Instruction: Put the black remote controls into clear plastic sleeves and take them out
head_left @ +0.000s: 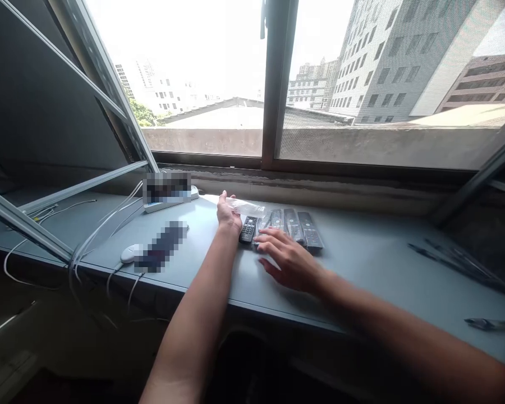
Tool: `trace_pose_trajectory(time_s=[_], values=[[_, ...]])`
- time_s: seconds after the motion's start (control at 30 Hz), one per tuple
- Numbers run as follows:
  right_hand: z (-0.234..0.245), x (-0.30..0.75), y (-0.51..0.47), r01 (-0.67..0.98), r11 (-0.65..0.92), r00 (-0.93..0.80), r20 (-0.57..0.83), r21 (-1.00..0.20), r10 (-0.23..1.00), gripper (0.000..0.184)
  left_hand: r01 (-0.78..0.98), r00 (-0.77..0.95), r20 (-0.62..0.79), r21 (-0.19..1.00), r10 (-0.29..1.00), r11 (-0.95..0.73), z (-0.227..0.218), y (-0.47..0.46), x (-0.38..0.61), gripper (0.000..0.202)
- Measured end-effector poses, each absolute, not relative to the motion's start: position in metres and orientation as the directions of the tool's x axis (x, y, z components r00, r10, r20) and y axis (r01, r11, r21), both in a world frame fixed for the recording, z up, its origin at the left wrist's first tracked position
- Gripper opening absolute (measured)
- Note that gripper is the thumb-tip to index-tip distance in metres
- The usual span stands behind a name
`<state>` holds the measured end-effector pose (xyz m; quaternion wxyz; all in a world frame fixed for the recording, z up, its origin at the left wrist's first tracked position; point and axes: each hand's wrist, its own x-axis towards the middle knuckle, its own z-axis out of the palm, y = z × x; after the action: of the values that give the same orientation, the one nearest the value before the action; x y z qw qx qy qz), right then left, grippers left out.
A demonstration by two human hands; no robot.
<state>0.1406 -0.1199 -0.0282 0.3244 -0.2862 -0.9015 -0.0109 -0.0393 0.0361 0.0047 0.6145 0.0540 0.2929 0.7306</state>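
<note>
A clear plastic bag [247, 208] stretches to the right from my left hand [228, 212], whose fingers are closed on its left end. Just beside that hand a black remote control [248, 228] lies bare on the desk. To its right, several remote controls in clear plastic sleeves [293, 225] lie side by side. My right hand [286, 258], a little blurred, hovers at the near end of the sleeved remotes with its fingers apart. It partly covers the leftmost sleeved ones, and I see nothing held in it.
On the left of the desk [362, 269] lie a white round charger [130, 254], a blurred-out dark object [162, 247] and a white power strip [172, 201] with cables. Metal frame bars [84, 182] rise at left. Pens [490, 324] lie at right. A window stands behind.
</note>
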Motion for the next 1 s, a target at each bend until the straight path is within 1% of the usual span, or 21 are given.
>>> trace_pose_trajectory(time_s=[0.07, 0.13, 0.3, 0.4, 0.5, 0.6, 0.7, 0.83, 1.0], values=[[-0.031, 0.130, -0.121, 0.525, 0.840, -0.670, 0.542, -0.137, 0.507, 0.023, -0.860, -0.252, -0.262, 0.501, 0.932, -0.092, 0.004, 0.038, -0.041, 0.017], [-0.033, 0.122, -0.120, 0.551, 0.826, -0.682, 0.506, -0.119, 0.528, 0.025, -0.872, -0.234, -0.253, 0.481, 0.939, -0.087, 0.003, 0.040, -0.042, 0.018], [-0.037, 0.117, -0.111, 0.588, 0.801, -0.688, 0.449, -0.116, 0.570, 0.058, -0.903, -0.190, -0.285, 0.425, 0.940, -0.054, 0.003, 0.042, -0.045, 0.026], [-0.039, 0.118, -0.104, 0.579, 0.807, -0.707, 0.421, -0.117, 0.568, 0.062, -0.908, -0.179, -0.274, 0.416, 0.945, -0.052, 0.004, 0.040, -0.045, 0.029], [-0.038, 0.119, -0.103, 0.539, 0.832, -0.730, 0.420, -0.131, 0.539, 0.058, -0.911, -0.173, -0.268, 0.410, 0.948, -0.050, 0.005, 0.038, -0.044, 0.030], [-0.035, 0.121, -0.111, 0.451, 0.878, -0.747, 0.471, -0.159, 0.469, 0.046, -0.915, -0.146, -0.270, 0.403, 0.952, -0.026, 0.006, 0.037, -0.044, 0.033], [-0.031, 0.123, -0.123, 0.357, 0.913, -0.740, 0.536, -0.198, 0.406, 0.038, -0.910, -0.184, -0.257, 0.410, 0.949, -0.066, 0.005, 0.038, -0.043, 0.028], [-0.028, 0.127, -0.132, 0.322, 0.917, -0.728, 0.559, -0.233, 0.398, 0.036, -0.898, -0.197, -0.215, 0.430, 0.956, -0.089, 0.002, 0.039, -0.042, 0.026], [-0.031, 0.132, -0.130, 0.324, 0.897, -0.705, 0.555, -0.302, 0.442, 0.010, -0.886, -0.203, -0.212, 0.455, 0.956, -0.087, 0.001, 0.039, -0.042, 0.030]])
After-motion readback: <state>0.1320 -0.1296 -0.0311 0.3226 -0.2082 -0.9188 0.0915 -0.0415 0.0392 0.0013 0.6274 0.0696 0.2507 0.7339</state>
